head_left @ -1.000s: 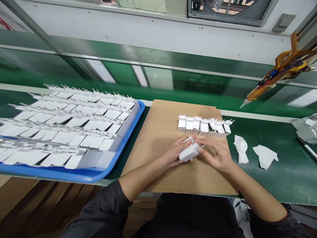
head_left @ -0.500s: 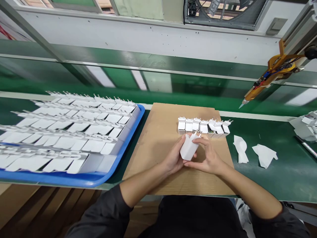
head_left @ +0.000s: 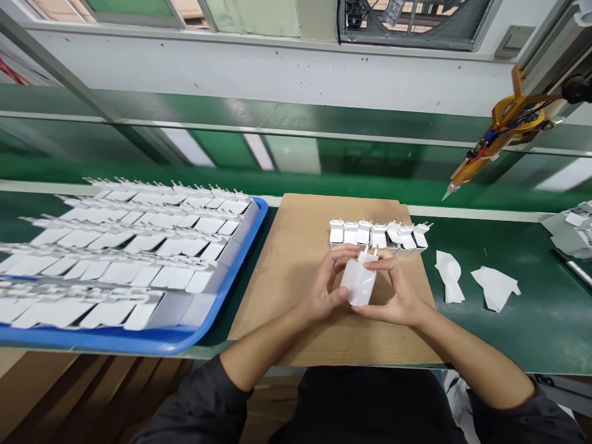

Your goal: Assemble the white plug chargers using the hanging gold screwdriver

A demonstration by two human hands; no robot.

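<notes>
Well out to the left of the left hand, a blue tray (head_left: 139, 342) carries several rows of white plug cases (head_left: 115, 274), packed side by side, many with pins sticking up. Nearer that hand, a brown cardboard sheet (head_left: 282, 271) lies on the green bench (head_left: 531, 339), and both hands are above it. The left hand (head_left: 326, 287) curves around the left side of a white plug (head_left: 359, 282), thumb by its lower edge; whether it bears on the plug cannot be told. The plug is between the hands, tilted, its two pins pointing away from the person. Just beyond both hands stands a short row of similar white units (head_left: 378, 235). The right hand (head_left: 400, 296) pinches the plug, forefinger near the pin end and thumb at the bottom. To the right of this hand lie a narrow paper scrap (head_left: 448, 276), then a wider piece (head_left: 496, 288); above and beyond them hangs an orange tool (head_left: 483, 151) with a pale pointed tip. Farthest right is a marker (head_left: 573, 271).
</notes>
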